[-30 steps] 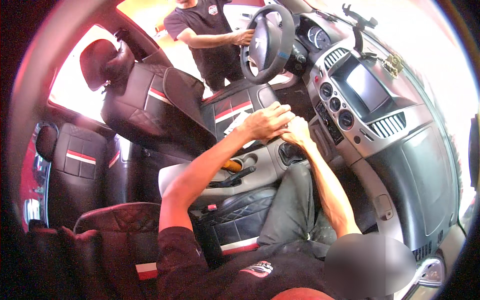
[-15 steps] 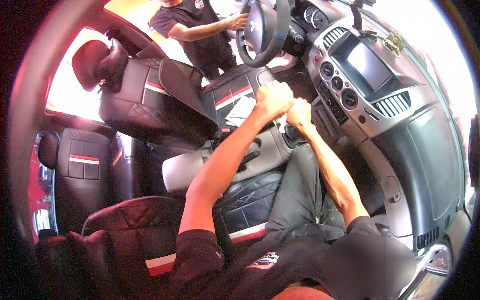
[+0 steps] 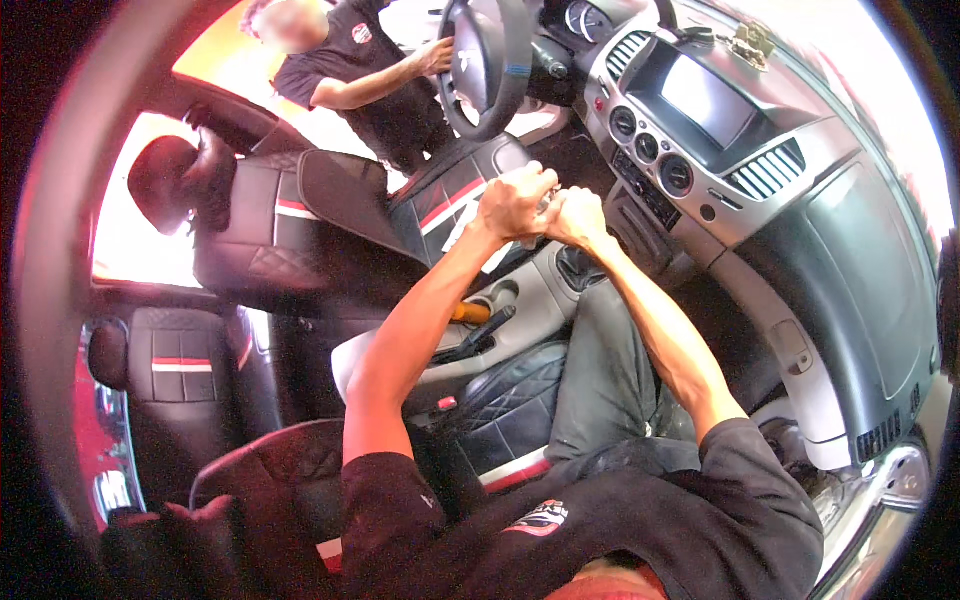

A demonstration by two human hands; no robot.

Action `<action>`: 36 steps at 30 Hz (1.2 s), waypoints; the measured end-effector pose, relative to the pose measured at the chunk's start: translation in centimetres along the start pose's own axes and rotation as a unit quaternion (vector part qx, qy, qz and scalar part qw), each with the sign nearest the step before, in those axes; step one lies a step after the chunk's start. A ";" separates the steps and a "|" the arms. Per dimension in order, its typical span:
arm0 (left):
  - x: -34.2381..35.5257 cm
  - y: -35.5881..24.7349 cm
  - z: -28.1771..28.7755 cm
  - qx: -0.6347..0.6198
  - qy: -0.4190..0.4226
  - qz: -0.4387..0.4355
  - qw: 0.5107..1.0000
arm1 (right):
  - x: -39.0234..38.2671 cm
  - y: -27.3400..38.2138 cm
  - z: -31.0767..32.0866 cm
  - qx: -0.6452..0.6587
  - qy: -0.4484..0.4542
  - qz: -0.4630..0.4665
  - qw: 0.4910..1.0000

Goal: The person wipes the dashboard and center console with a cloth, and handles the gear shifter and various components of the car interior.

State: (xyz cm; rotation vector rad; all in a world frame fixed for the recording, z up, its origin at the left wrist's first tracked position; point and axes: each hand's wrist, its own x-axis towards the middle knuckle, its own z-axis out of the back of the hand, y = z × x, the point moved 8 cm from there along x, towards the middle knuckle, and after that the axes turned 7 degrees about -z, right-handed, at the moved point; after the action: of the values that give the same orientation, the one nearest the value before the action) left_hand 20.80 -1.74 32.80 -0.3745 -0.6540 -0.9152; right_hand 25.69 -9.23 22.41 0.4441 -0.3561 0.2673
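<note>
Inside a car, the person reaches both arms forward over the grey centre console (image 3: pixel 520 300), and the two hands meet just above its front end, below the dashboard (image 3: pixel 800 200). The left hand (image 3: pixel 515 200) is closed in a fist, knuckles up, and the right hand (image 3: pixel 578 215) is curled shut right beside it, touching it. A small pale object (image 3: pixel 546 203) shows between the two fists; both hands seem to grip it, but what it is cannot be told. Behind the hands on the console lie an orange-handled tool (image 3: pixel 468 312) and a black lever (image 3: pixel 480 335). To the left of the console is the black driver's seat (image 3: pixel 300 240) with red and white stripes. Beyond that seat, another person (image 3: pixel 375 80) in a dark shirt leans in through the open door with a hand on the steering wheel (image 3: pixel 485 60).
</note>
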 end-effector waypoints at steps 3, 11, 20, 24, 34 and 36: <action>0.2 0.2 -0.7 0.050 0.040 0.086 0.994 | -0.1 0.0 0.4 -0.001 -0.009 -0.010 1.000; 2.0 1.0 -0.9 0.098 0.297 0.240 0.919 | 0.0 -0.4 0.2 0.012 0.010 -0.011 1.000; -1.4 7.1 -2.7 -0.031 0.303 0.321 0.897 | -0.2 2.1 2.2 0.036 -0.014 -0.003 0.999; 0.1 4.1 -3.3 -0.068 0.175 0.279 0.942 | -0.4 0.1 1.9 0.016 -0.013 0.007 1.000; 0.2 5.3 -2.7 -0.058 0.045 0.195 0.978 | 0.1 0.6 0.8 0.004 0.039 -0.030 0.999; 0.6 5.8 -3.1 -0.027 0.084 0.146 0.985 | 0.1 0.7 0.9 0.004 0.031 -0.026 0.999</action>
State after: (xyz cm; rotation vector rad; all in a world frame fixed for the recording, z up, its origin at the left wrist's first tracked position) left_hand 26.95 -0.52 30.72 -0.4247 -0.4070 -0.6756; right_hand 25.27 -8.98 23.47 0.4520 -0.2817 0.2324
